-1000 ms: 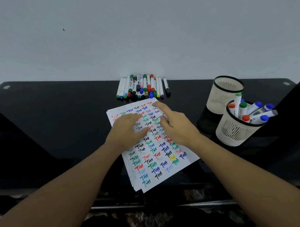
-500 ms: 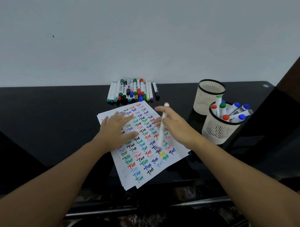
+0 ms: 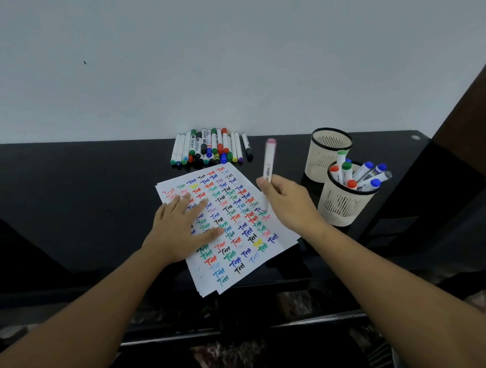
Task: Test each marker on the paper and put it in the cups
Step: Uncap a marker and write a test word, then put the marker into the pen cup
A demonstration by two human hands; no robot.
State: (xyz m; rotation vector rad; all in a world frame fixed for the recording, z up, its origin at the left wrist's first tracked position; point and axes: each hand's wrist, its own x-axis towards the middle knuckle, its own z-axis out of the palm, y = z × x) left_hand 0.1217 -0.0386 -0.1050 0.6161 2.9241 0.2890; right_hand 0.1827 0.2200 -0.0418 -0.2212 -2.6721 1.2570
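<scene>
Since half a second ago the pink-capped marker [image 3: 268,173] has been raised upright off the paper [image 3: 233,277], so its test seems finished and a cup comes next. At centre frame, the left hand [image 3: 179,231] is laid flat, fingers spread, on the sheet. The marker is pinched in the right hand [image 3: 288,204]. At right, the filled cup [image 3: 343,206] stands before the empty cup [image 3: 325,153]; untested markers [image 3: 210,149] lie at the bench [image 3: 70,191] back.

We see a glossy black table [image 3: 70,205] against the wall, with a row of markers [image 3: 210,149] lying side by side at its back edge. Just in front of them sits a stack of paper [image 3: 233,266] covered in coloured scribbles, and at the right stand two mesh cups [image 3: 343,209], touching.
</scene>
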